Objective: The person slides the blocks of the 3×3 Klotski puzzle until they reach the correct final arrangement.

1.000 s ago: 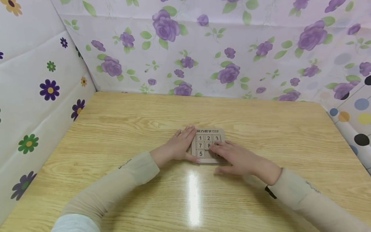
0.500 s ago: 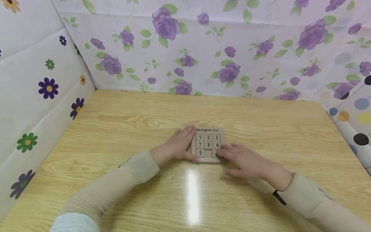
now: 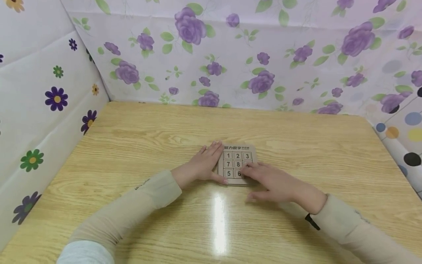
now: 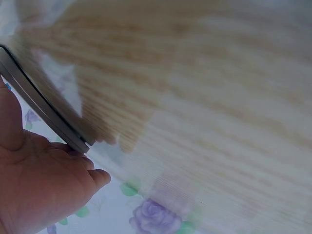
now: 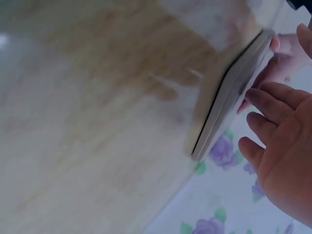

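Note:
A square number slide puzzle [image 3: 237, 147] lies flat on the wooden table, with dark characters along its top band. Its top row reads 1, 2, 3; below are 7, 8 and a partly covered tile, then 5 and the 6 tile [image 3: 239, 173]. My left hand [image 3: 206, 165] rests along the puzzle's left edge, fingers straight, thumb at the lower left corner. Over the lower right part, my right hand [image 3: 271, 180] has its fingertips at the 6 tile, hiding the bottom right space. In the right wrist view, its fingers [image 5: 265, 105] are extended by the puzzle's face.
The wood-grain table [image 3: 158, 227] spreads around the puzzle and reflects a bright light strip. A purple-flowered cloth [image 3: 211, 47] hangs behind it, with a daisy-print cloth [image 3: 33, 117] on the left and a dotted one [image 3: 400, 146] on the right.
The 6 tile has slid left from the bottom right space to the bottom middle. My right hand drew back right, then came left again over the puzzle. The left hand stayed put.

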Action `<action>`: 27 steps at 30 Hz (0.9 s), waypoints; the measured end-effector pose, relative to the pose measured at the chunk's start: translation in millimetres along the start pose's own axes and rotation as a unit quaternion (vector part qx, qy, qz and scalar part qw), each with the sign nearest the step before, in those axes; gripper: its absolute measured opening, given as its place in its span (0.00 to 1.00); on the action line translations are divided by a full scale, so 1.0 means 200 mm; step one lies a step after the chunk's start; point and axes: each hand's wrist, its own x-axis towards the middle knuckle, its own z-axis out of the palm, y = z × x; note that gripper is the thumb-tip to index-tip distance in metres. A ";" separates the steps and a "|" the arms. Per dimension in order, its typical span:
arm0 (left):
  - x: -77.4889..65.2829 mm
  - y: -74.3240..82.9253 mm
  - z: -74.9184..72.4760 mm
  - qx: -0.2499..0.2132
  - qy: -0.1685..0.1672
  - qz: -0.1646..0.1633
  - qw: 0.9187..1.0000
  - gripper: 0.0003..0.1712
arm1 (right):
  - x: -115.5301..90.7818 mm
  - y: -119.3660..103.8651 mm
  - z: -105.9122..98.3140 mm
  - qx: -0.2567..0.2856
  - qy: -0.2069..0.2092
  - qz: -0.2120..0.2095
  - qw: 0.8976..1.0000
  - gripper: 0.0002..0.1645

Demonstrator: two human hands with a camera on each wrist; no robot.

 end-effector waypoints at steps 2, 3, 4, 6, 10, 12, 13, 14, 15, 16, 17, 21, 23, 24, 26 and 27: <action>0.00 0.00 0.00 0.000 -0.001 0.001 1.000 0.71 | 0.00 0.03 -0.01 0.001 0.006 0.007 1.000 0.43; 0.00 0.00 0.00 -0.001 0.000 0.001 1.000 0.71 | -0.01 0.04 -0.02 -0.001 0.009 0.012 1.000 0.42; 0.00 0.00 0.00 0.000 0.001 0.002 1.000 0.71 | -0.01 0.05 -0.02 -0.002 0.011 0.016 1.000 0.42; 0.00 0.00 -0.01 0.003 0.000 0.001 1.000 0.71 | -0.01 0.07 -0.02 -0.003 0.010 0.025 1.000 0.43; 0.00 0.00 -0.01 0.004 -0.002 0.002 1.000 0.71 | -0.01 0.08 -0.02 -0.003 0.005 0.035 0.999 0.44; 0.00 0.00 -0.01 0.003 -0.002 0.002 1.000 0.71 | -0.02 0.07 -0.03 -0.002 0.001 0.037 0.999 0.43; 0.00 0.00 -0.01 0.003 -0.002 0.003 1.000 0.71 | -0.02 0.07 -0.03 -0.003 -0.001 0.037 0.999 0.42; 0.00 0.00 -0.01 0.004 -0.003 0.002 1.000 0.71 | -0.02 0.06 -0.03 -0.005 -0.003 0.035 0.999 0.41; 0.00 0.00 -0.01 0.005 -0.004 0.002 1.000 0.71 | -0.03 0.06 -0.03 -0.005 -0.004 0.033 0.999 0.40; 0.00 0.00 -0.01 0.006 -0.003 0.002 1.000 0.71 | -0.03 0.05 -0.04 -0.006 -0.006 0.031 0.999 0.39; 0.00 0.00 -0.01 0.006 -0.001 0.002 1.000 0.71 | -0.03 0.04 -0.04 -0.007 -0.006 0.028 1.000 0.38; 0.00 0.00 0.00 0.004 0.003 0.001 1.000 0.72 | -0.04 0.03 -0.05 -0.007 -0.011 0.020 1.000 0.35; 0.00 0.00 0.00 0.000 0.006 0.002 1.000 0.72 | -0.04 0.03 -0.05 -0.007 -0.011 0.016 1.000 0.33; 0.00 0.00 0.00 -0.001 0.006 0.002 1.000 0.72 | -0.04 0.03 -0.05 -0.007 -0.011 0.014 1.000 0.32; 0.00 0.00 0.00 -0.003 0.007 0.003 1.000 0.71 | -0.03 0.03 -0.06 -0.005 -0.006 0.012 1.000 0.32; 0.00 0.01 0.00 -0.004 0.006 0.003 1.000 0.71 | -0.03 0.03 -0.06 -0.005 -0.002 0.008 1.000 0.32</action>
